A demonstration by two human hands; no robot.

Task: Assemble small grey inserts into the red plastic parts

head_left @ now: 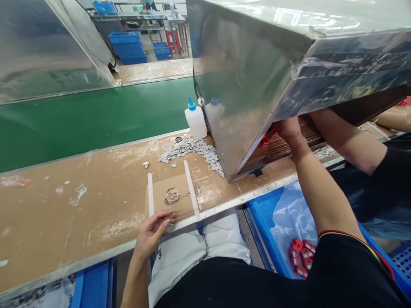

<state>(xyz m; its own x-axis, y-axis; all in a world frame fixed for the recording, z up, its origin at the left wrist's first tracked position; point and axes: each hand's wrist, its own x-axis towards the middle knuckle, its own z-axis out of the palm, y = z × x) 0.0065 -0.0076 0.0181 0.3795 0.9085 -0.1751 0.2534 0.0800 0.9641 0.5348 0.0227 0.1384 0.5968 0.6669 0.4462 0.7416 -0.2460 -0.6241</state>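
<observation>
My left hand (pixel 157 226) rests at the table's front edge by a taped cardboard piece (pixel 167 205). Its fingers are loosely curled, thumb apart, and nothing shows in them. A small round clear piece (pixel 172 195) sits on the cardboard just beyond the fingertips. My right hand (pixel 288 128) reaches under the metal hood (pixel 250 85), its fingers mostly hidden by the hood's edge. Red plastic parts (pixel 267 139) lie right beside that hand; whether it grips one is hidden. Many small grey pieces (pixel 195 149) are heaped in an arc left of the hood.
A white bottle with a blue cap (pixel 196 122) stands behind the grey pieces, near a green conveyor belt (pixel 96 115). Another person's arm (pixel 346 137) reaches under the hood at right. Below the table, a blue crate (pixel 257 214) holds a plastic liner and red parts (pixel 301 256).
</observation>
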